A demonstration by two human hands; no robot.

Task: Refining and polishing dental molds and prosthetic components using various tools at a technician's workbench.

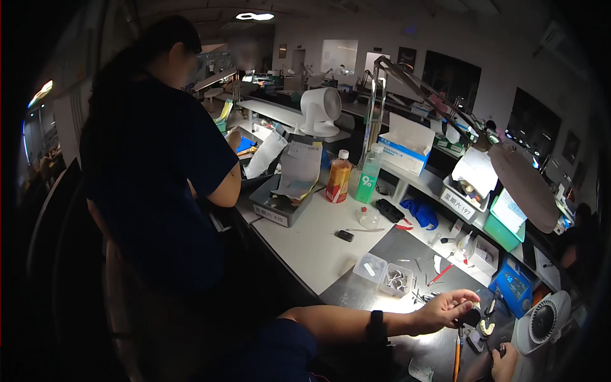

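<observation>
Both hands are near a pale dental model, a blue device and a white fan.

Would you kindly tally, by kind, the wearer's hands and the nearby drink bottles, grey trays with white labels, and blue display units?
Left hand, right hand: 2
Drink bottles: 2
Grey trays with white labels: 2
Blue display unit: 1
Total: 7

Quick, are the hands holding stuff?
Left hand: fingers bent; can't tell whether it's holding anything.
Right hand: fingers bent by something dark; can't tell its grip.
</observation>
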